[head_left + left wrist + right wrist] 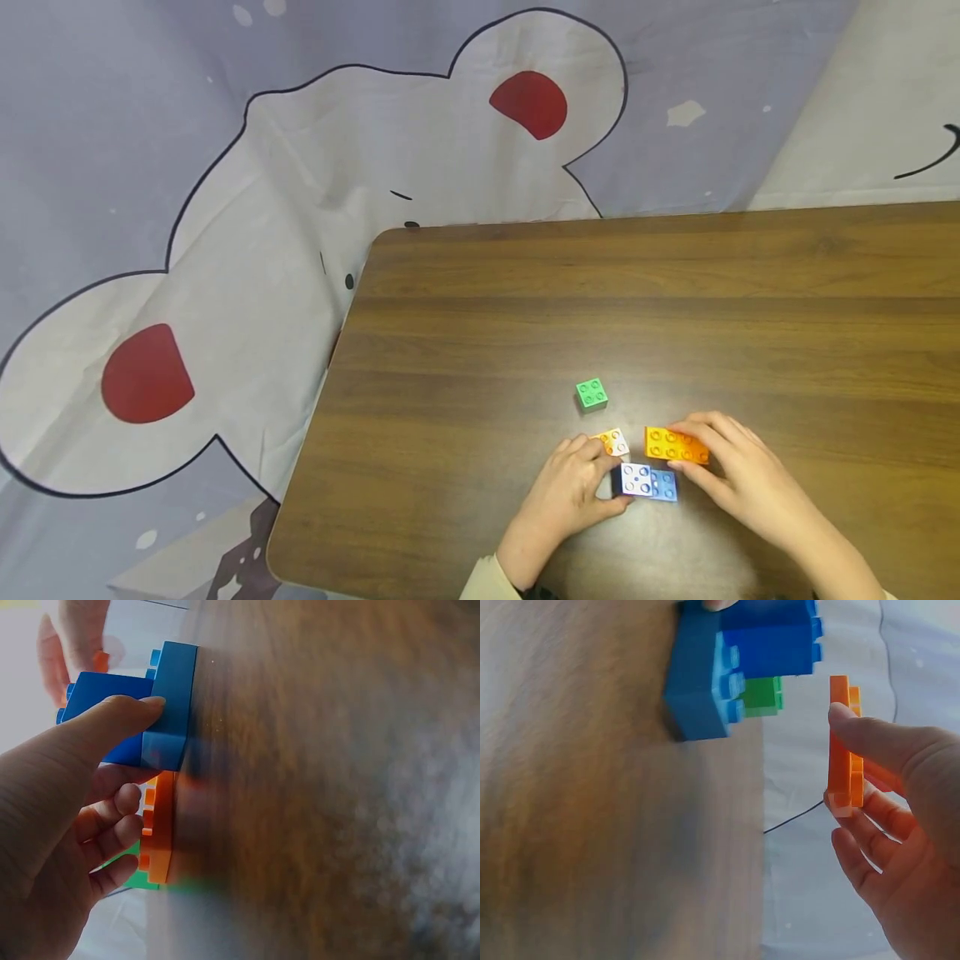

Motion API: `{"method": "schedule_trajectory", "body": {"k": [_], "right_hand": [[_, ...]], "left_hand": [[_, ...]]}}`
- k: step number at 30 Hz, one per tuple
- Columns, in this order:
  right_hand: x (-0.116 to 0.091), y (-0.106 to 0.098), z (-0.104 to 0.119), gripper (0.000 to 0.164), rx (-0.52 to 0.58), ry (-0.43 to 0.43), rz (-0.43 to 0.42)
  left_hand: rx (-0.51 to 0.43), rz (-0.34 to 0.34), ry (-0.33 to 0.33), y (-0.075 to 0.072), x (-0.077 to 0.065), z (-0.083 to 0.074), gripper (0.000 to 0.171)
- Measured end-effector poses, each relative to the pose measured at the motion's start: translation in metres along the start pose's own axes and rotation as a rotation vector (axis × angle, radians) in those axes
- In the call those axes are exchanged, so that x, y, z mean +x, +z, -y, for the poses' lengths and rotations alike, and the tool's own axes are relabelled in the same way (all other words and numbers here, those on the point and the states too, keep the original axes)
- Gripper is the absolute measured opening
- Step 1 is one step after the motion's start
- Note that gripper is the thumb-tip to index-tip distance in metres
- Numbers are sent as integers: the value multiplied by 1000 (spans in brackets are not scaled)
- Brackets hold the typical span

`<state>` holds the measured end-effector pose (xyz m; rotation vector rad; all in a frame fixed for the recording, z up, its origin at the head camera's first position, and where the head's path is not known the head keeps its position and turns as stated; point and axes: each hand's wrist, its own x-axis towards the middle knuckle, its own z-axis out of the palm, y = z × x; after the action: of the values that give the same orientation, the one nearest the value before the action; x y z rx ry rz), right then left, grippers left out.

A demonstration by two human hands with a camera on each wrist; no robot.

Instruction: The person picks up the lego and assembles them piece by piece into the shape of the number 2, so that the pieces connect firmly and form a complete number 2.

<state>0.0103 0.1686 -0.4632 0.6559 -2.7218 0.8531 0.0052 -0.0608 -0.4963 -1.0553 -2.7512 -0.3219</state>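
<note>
My left hand point(572, 490) holds a dark blue toy brick point(636, 481), thumb on the near side and fingers behind. That brick sits on one end of a longer, lighter blue brick point(664, 486), leaving studs bare at its right end; in the left wrist view the thumb tip reaches this lower brick point(174, 697). Between thumb and fingers, my right hand point(753, 479) pinches a flat orange brick point(658, 443), raised above the table in the right wrist view with its studs up. A second flat orange brick point(159, 832) lies just beyond my left fingers, partly covered by them.
A small green brick point(592, 395) stands on the wooden table point(465, 358), farther back than the other bricks. The table's left edge and rounded corner border a printed cloth point(315, 158) that hangs behind and to the left.
</note>
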Motion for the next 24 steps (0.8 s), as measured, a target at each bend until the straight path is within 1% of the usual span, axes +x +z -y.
{"method": "schedule_trajectory", "body": {"k": [4, 8, 11, 14, 17, 21, 24], "right_hand": [[0, -7, 10, 49, 0, -16, -19], [0, -11, 19, 48, 7, -90, -32], [0, -11, 23, 40, 23, -153, -32], [0, -9, 24, 38, 37, -186, -29], [0, -5, 24, 39, 48, -197, -20], [-3, 1, 21, 33, 52, -199, -9], [-4, 3, 20, 32, 46, -200, -3]], "left_hand": [[-9, 13, -6, 0, 0, 0, 43], [-11, 22, -12, 0, 0, 0, 44], [-8, 25, -17, 0, 0, 0, 44], [-9, 22, -19, 1, 0, 1, 45], [-11, 15, -15, 1, 1, 1, 45], [-11, 5, -8, 1, 0, 1, 44], [-13, 11, -9, 1, 1, 1, 43]]}}
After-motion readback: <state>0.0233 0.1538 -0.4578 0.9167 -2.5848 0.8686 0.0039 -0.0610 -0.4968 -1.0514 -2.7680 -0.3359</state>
